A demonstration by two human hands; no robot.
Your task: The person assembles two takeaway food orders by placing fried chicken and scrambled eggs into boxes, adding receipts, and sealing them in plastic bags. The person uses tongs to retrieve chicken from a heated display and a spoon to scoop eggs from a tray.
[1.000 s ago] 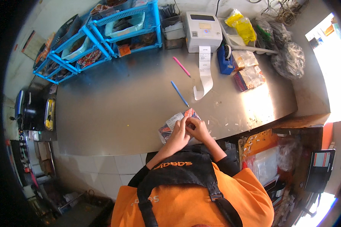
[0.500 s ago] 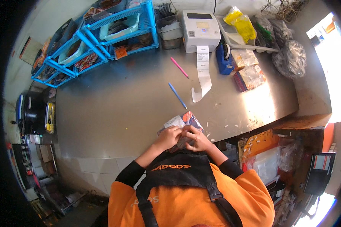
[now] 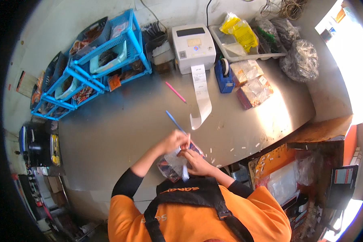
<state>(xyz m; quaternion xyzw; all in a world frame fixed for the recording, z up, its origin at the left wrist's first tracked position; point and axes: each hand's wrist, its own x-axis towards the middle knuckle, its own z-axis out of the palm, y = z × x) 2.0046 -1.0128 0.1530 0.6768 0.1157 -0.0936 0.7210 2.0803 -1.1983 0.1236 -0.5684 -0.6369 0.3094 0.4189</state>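
Observation:
At the table's near edge lies a clear plastic packet point(image 3: 167, 168) with dark, red and blue printed contents. My left hand point(image 3: 174, 142) is raised just above it, fingers curled and pinched together; a pale bit shows at the fingertips, too blurred to name. My right hand point(image 3: 198, 163) grips the packet's upper right part, thumb and fingers closed on the plastic. A whitish, crumpled flap hangs between the hands. A blue pen point(image 3: 174, 120) lies just beyond my left hand, and a pink pen point(image 3: 175, 92) farther off.
A white label printer point(image 3: 194, 52) stands at the back, its paper strip point(image 3: 201, 99) curling onto the metal table point(image 3: 109, 141). Right of it are a blue tape dispenser point(image 3: 225, 78), plastic-wrapped boxes point(image 3: 256, 92) and a tray with yellow bags point(image 3: 241, 34). Blue racks point(image 3: 139, 44) fill the back left.
My hands were together over the packet; the left has lifted up and away while the right stays on it. The view has shifted, and the whitish flap stands out more.

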